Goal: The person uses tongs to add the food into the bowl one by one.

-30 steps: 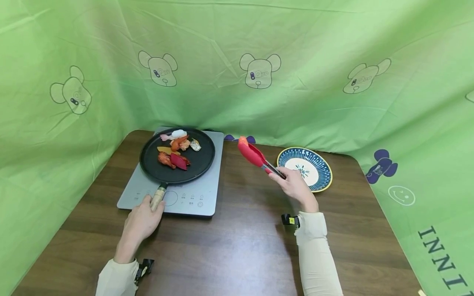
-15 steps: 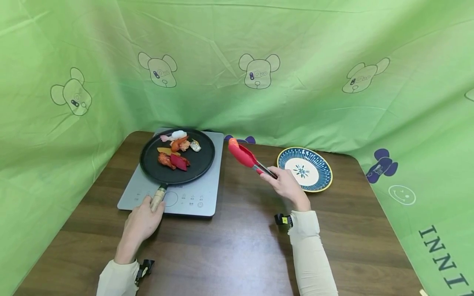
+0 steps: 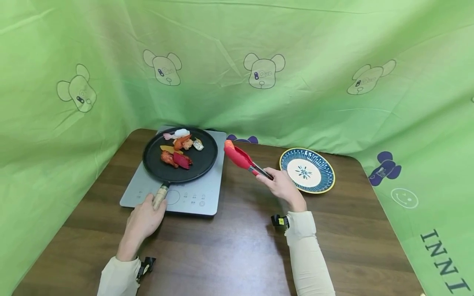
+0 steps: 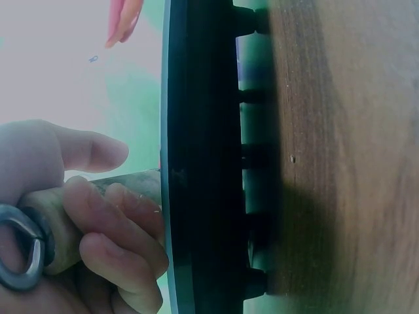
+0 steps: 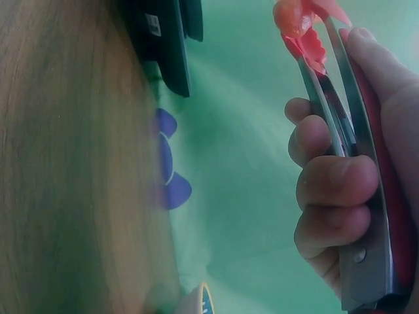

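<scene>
My left hand (image 3: pixel 144 220) grips the pale wooden handle (image 3: pixel 160 197) of a flat black frying pan (image 3: pixel 203 162). In the left wrist view, the fingers (image 4: pixel 121 255) curl round that handle. Several food pieces lie in the pan, among them a brown-red chicken piece (image 3: pixel 168 158), a dark red slice (image 3: pixel 181 160) and a shrimp-like piece (image 3: pixel 181 133). My right hand (image 3: pixel 284 189) holds red-tipped metal tongs (image 3: pixel 240 158) above the table, between pan and plate. A round orange-red food piece (image 5: pixel 292 18) sits between the tong tips; its kind is unclear.
The pan stands on a silver induction cooker (image 3: pixel 207 193) at the left of the wooden table (image 3: pixel 229 246). A blue-and-white oval plate (image 3: pixel 326 176) lies just beyond the right hand. A green curtain (image 3: pixel 207 102) encloses the back and sides.
My right hand has moved left with the tongs and the orange-red piece, away from the plate and closer to the pan. The left hand keeps its hold on the handle.
</scene>
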{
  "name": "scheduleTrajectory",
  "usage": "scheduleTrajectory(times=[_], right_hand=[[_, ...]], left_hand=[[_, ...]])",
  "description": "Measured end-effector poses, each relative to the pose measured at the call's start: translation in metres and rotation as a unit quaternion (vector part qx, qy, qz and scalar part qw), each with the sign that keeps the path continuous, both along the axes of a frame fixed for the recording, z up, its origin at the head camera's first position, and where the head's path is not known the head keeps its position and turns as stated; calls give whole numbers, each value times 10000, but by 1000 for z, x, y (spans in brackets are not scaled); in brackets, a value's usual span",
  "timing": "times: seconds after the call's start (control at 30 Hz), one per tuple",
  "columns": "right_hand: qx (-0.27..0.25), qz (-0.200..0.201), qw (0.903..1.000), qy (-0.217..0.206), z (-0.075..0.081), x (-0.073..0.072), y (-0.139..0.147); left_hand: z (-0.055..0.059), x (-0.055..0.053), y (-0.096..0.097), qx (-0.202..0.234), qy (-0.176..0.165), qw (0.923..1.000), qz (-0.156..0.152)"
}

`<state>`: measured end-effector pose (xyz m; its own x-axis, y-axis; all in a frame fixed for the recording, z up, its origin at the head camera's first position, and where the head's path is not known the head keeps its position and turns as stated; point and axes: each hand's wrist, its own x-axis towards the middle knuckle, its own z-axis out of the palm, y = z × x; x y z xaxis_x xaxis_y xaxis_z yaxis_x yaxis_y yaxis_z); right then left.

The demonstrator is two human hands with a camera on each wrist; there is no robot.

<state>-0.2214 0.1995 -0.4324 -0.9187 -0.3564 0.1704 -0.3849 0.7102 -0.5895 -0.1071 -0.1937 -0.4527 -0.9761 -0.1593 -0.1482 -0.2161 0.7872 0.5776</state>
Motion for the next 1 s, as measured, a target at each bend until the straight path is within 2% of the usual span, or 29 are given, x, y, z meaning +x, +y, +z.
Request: scheduleTrajectory(times=[0.57, 1.0], right_hand=[[46, 114, 9996, 263, -2, -4, -26], [55, 104, 9998, 147, -3, -6, -50]], left_hand=[[-1, -1, 1, 8, -55, 10000, 16], [0, -1, 1, 46, -179, 9998, 37]])
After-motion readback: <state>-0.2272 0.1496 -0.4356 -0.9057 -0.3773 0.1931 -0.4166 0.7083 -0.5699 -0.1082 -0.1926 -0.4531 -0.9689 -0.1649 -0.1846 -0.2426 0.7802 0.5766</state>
